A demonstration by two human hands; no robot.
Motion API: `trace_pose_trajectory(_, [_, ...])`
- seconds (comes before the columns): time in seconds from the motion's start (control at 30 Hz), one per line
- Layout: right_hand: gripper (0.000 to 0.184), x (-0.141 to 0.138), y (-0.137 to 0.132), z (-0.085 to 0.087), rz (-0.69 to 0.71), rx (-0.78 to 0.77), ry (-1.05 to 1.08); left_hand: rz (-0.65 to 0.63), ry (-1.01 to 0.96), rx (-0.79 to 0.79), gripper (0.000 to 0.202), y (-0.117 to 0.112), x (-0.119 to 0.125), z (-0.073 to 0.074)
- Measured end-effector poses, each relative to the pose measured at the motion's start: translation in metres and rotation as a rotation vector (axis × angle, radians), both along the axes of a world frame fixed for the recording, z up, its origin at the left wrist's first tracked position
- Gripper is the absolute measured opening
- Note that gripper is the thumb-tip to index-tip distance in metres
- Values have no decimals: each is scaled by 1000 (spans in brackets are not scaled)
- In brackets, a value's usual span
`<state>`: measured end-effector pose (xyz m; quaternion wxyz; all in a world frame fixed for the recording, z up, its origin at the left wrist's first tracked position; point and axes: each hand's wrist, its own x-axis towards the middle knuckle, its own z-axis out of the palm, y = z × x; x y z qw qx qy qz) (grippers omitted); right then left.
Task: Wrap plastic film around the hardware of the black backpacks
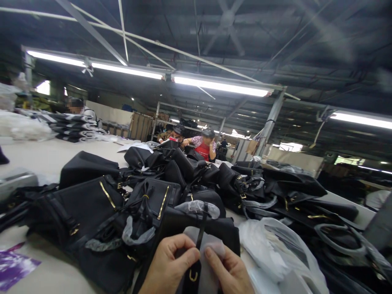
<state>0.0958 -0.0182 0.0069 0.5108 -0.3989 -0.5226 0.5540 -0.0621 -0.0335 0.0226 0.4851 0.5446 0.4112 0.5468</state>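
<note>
Before the bag pile [92, 204], left hand [171, 265] pinches a flat black strap [200, 232], right hand [231, 271] crinkly tissue [214, 244].

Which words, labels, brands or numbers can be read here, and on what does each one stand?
None can be read.
The purple sheet is too blurred.
The black strap between the left hand and the right hand and the black bags show only gold fittings, no lettering.

— What is on the big pale table [45, 159]?
— A heap of black bags [88, 204], some see-through plastic bags [275, 245] beside them, and a purple paper [14, 265] near the edge.
</note>
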Motion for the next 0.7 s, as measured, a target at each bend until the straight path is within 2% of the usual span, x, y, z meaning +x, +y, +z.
trace_pose_trajectory(0.17, [42,-2,11,5,-19,62,-27,110,94,103,10,-4,3,6])
trace_pose_trajectory(0.2, [42,-3,12,6,-40,78,-41,150,104,113,15,-4,4,5])
trace_pose_trajectory(0.33, [41,-9,11,3,-123,106,-21,265,76,125,55,-4,10,0])
trace_pose_trajectory(0.4, [43,-12,9,-1,-166,77,46,293,71,139,64,-6,13,-1])
trace_pose_trajectory(0.53, [45,-14,9,-7,-186,29,136,322,69,139,74,-12,16,2])
trace_pose_trajectory(0.7, [43,-12,8,0,-39,28,114,335,57,131,72,-14,13,1])
